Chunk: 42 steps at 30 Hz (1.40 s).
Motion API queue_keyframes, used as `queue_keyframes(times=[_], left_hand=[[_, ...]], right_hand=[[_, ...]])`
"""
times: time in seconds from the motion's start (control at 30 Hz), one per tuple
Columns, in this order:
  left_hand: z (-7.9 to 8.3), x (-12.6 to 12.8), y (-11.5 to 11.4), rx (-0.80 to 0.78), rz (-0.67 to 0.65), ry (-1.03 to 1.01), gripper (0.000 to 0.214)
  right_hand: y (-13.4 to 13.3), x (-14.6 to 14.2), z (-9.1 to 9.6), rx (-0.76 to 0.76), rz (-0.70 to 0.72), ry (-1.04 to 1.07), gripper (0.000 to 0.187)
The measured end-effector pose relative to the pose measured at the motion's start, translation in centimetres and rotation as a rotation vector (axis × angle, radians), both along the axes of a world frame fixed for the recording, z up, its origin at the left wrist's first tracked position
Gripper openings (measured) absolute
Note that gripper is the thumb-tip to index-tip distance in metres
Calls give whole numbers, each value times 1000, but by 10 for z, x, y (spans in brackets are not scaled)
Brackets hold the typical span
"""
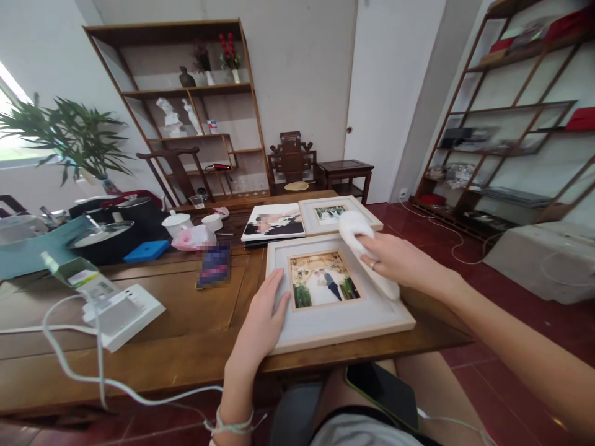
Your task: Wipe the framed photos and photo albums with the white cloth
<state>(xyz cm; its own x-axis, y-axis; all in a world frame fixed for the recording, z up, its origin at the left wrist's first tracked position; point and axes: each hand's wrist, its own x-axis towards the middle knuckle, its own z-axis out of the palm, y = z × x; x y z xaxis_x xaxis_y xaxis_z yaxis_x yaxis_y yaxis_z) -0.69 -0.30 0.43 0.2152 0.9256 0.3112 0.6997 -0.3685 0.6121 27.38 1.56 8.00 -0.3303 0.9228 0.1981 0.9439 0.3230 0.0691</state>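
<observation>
A large light-wood picture frame (334, 319) with a white mat and a wedding photo lies flat near the front edge of the wooden table (186, 347). My left hand (264, 316) rests flat on the frame's left side, fingers stretched out. My right hand (393, 260) presses a white cloth (356, 229) onto the frame's upper right part, fingers closed over it. Behind lie a smaller framed photo (332, 214) and a frameless photo print (274, 223).
On the table's left are a white power strip (125, 313) with cables, a small box, a blue box (146, 251), pots, a teapot and cups. A phone (381, 387) lies on my lap. Shelves, chairs and a plant stand around.
</observation>
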Motion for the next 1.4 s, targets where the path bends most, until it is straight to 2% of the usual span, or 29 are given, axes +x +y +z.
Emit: queue_keyframes(times=[0.07,0.1,0.2,0.37,0.47,0.6,0.7,0.83,0.9,0.97,1.03,1.07,1.2,1.3,1.4], left_hand=[[1,0,-1,15,-20,-3,45],[2,0,-1,22,-35,-5,44],[4,0,-1,28,-71,-2,42],[4,0,0,17,-76,-8,41],[2,0,1,31,-84,-17,40],[2,0,1,21,-75,-10,40],[3,0,-1,8,-49,-8,40],[4,1,-1,-13,-42,-9,40],[4,2,-1,-22,-43,-4,41],[4,2,0,-21,-46,1,41],[4,2,0,-21,-51,2,40],[4,2,0,-21,-51,2,40],[4,1,-1,-34,-47,3,41],[4,1,0,-34,-46,2,40],[3,1,1,-19,-56,-4,39]], right_hand=[[25,-8,-6,137,-43,-3,32],[37,-13,-9,204,-20,-3,35],[66,-36,-20,314,175,-45,43],[78,-83,-34,188,540,-193,41],[73,-96,-37,125,609,-255,37],[66,-83,-34,66,589,-244,40],[64,-57,-30,23,545,-209,38],[64,-17,-18,-19,418,-177,39],[63,-1,-11,49,316,-182,35],[62,9,-5,181,207,-189,33],[60,13,-5,270,181,-204,34],[60,12,-7,268,207,-216,35],[61,2,-26,130,320,-232,38],[63,-6,-40,160,302,-155,40],[62,-10,-45,176,258,-87,43]])
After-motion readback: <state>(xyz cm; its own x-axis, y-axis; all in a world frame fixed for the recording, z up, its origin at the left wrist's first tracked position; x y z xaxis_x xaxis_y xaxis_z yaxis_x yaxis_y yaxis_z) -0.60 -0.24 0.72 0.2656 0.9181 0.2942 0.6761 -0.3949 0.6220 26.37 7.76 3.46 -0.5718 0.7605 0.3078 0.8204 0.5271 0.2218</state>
